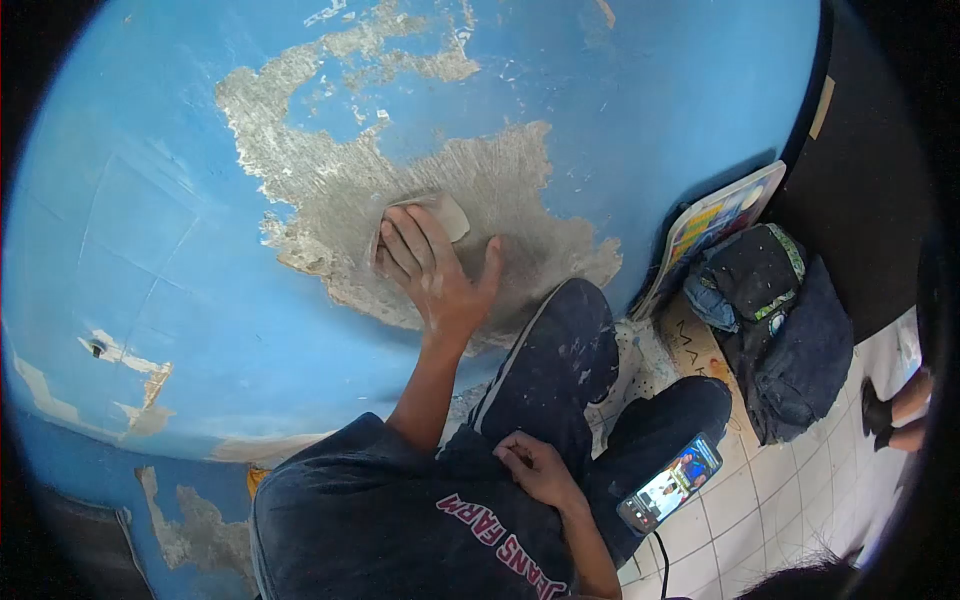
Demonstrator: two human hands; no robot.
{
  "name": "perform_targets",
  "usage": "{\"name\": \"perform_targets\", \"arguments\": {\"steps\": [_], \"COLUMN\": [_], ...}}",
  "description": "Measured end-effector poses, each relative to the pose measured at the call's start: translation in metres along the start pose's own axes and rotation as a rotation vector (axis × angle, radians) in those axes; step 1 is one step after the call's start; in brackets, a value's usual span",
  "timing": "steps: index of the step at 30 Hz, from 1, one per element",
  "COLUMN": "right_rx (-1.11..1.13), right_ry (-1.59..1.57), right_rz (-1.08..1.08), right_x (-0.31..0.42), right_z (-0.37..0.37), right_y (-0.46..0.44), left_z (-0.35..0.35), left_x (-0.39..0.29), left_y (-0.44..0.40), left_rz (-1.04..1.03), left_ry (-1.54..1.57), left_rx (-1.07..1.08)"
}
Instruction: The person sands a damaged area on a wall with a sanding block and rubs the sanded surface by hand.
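Left hand (pixel 435 265) spread flat on sheet (pixel 452 217) against wall (pixel 640 110); sheet probably light, flexible, best held mid-face. Right hand (pixel 541 474) part-curled, grip unclear.

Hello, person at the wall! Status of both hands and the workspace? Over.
Left hand flat over pale sheet, at wall's bare grey patch. Right hand loosely curled near lap. Phone by right leg, away from patch.
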State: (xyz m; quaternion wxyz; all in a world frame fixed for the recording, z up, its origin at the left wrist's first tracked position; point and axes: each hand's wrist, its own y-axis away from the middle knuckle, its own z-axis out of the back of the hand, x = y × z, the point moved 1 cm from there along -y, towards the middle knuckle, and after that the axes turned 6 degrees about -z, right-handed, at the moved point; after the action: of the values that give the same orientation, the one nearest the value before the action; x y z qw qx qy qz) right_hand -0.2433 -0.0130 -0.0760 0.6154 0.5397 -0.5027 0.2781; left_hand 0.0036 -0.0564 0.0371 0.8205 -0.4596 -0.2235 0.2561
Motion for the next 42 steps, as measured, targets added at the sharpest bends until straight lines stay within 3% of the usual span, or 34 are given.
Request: {"name": "perform_targets", "arguments": {"steps": [2, 6, 9, 11, 12, 16, 21, 23, 26, 30, 32, 36, 38, 42], "right_rx": [-0.002, -0.017, 0.016, 0.013, -0.001, -0.036, -0.019, -0.022, -0.031, -0.030, -0.025, -0.040, -0.028, -0.015], "right_ry": [0.006, 0.039, 0.045, 0.023, 0.004, -0.062, -0.004, -0.042, -0.052, -0.026, -0.003, -0.056, -0.061, -0.010], "right_rz": [0.018, 0.042, 0.001, 0.000, 0.015, 0.125, 0.032, 0.039, 0.097, 0.083, 0.042, 0.035, 0.060, 0.068], "right_x": [-0.001, 0.001, -0.004, -0.003, -0.001, -0.006, -0.004, -0.008, -0.010, -0.009, -0.006, -0.006, -0.016, -0.004], "right_z": [0.000, 0.000, 0.001, -0.001, -0.001, -0.003, -0.002, -0.005, -0.006, -0.004, -0.001, -0.002, -0.004, -0.002], "right_y": [0.000, 0.000, 0.000, 0.002, -0.001, -0.006, -0.002, -0.002, -0.005, -0.006, -0.005, -0.002, -0.005, -0.005], "left_z": [-0.002, -0.009, 0.019, 0.028, 0.028, 0.001, -0.007, 0.013, 0.028, 0.006, -0.016, -0.008, 0.012, 0.025], "left_x": [0.004, 0.013, 0.012, 0.016, 0.016, 0.011, 0.015, 0.013, 0.015, 0.004, -0.001, 0.000, 0.001, 0.003], "left_y": [0.012, 0.030, -0.006, -0.032, -0.032, 0.004, 0.031, -0.003, -0.037, -0.013, 0.023, 0.027, -0.009, -0.042], "left_rz": [-0.003, -0.066, 0.015, 0.123, 0.124, 0.047, -0.031, 0.070, 0.187, 0.094, -0.028, -0.019, 0.097, 0.122], "left_ry": [0.093, 0.039, 0.070, 0.081, 0.072, 0.042, 0.046, 0.141, 0.112, 0.067, 0.005, 0.098, 0.174, 0.126], "left_rx": [0.143, 0.182, 0.097, -0.116, -0.123, 0.018, 0.226, -0.013, -0.089, -0.057, 0.098, 0.181, 0.031, -0.065]}}
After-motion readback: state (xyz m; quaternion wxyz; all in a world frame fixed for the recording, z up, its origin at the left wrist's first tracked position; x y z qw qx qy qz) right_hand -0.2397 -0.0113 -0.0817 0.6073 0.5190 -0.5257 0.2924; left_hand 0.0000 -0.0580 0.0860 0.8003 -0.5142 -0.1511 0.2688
